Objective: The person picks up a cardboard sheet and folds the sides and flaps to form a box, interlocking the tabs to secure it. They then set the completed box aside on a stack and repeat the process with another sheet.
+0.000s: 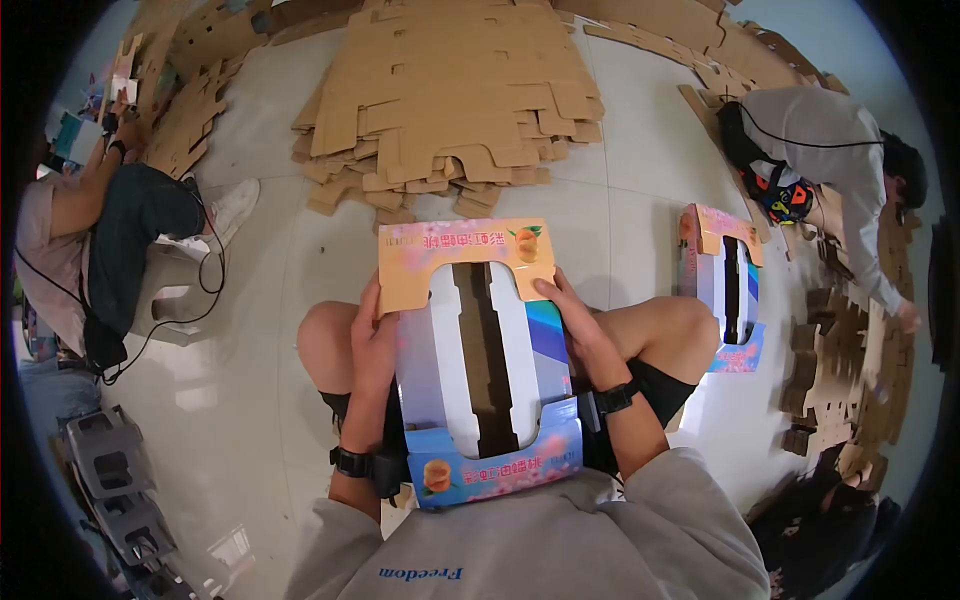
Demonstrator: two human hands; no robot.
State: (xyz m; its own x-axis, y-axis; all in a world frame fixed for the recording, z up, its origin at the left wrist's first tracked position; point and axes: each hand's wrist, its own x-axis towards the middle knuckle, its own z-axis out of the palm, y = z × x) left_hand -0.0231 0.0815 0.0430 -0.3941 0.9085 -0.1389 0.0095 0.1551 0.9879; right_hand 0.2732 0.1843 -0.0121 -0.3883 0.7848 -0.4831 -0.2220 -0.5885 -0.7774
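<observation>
A printed cardboard fruit box (420, 370) rests across my lap, between my knees. Its far end flap is orange with a peach picture, and its near one is blue and pink. A long gap runs down the middle of its top between white inner edges. My left hand (374, 325) grips the far left corner of the box, fingers mostly hidden behind its side. On the far right corner, my right hand (566, 306) holds on with the thumb over the orange flap and the other fingers out of sight.
A similar printed box (706, 290) stands on the floor to the right. Ahead lies a big stack of flat brown cardboard (455, 85). More cardboard (835, 380) lies at right, near a bending person (820, 130). Another person (140, 220) sits left, above grey plastic stools (112, 470).
</observation>
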